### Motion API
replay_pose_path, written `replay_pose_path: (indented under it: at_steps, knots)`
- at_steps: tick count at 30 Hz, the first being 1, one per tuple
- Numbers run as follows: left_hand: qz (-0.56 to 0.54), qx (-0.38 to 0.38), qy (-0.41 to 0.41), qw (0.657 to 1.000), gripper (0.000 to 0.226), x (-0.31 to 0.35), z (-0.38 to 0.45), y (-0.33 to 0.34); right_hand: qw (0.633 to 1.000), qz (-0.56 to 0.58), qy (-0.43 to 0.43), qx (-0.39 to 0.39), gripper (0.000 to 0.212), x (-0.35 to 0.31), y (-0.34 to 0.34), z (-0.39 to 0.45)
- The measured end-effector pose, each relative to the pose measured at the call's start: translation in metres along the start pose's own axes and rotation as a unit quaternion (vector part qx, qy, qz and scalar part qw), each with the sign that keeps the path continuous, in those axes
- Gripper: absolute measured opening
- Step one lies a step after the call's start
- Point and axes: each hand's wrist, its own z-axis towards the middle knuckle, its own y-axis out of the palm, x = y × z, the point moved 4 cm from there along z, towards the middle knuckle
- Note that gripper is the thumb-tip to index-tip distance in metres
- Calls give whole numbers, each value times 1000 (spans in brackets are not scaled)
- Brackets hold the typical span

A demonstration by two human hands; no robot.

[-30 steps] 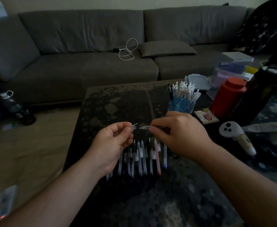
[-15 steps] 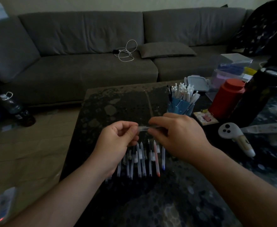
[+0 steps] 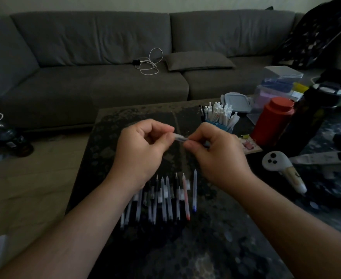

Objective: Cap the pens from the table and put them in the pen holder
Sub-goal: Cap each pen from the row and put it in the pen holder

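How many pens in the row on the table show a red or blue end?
2. The red pen lies second from the row's right end, the blue-ended pen at the right end. The left forearm may hide others.

1. Both bare forearms rise from the bottom corners of the view, the left from about 7 o'clock, the right from about 5 o'clock, converging toward the centre.
2. The left hand (image 3: 139, 152) is raised, back toward the camera, fingers curled inward; thumb and forefinger are pinched together at its 2 o'clock edge.
3. The right hand (image 3: 218, 156) sits level with it at 3 o'clock, fingers curled, thumb pressed against the forefinger at its 10 o'clock edge.
4. The two grips face each other, fingertips close but not touching, a slim clear piece bridging them.
5. Both wrists are bent slightly inward.
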Motion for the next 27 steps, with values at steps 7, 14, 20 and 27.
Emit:
replay_pose_path:
  at_steps: [7,14,20,27]
  knots:
    - [61,-58,8,996,15,-9,0,8,987,-4,0,-163,13,15,10,3]
    - [24,-98,-51,994,35,-35,-13,27,980,-88,26,-178,15,53,-15,15]
    - [197,-217,-56,954,24,-56,-33,65,967,40,112,224,66,87,-71,38]
    - [291,-263,51,918,24,-66,-24,66,970,4,27,240,48,91,-44,48]
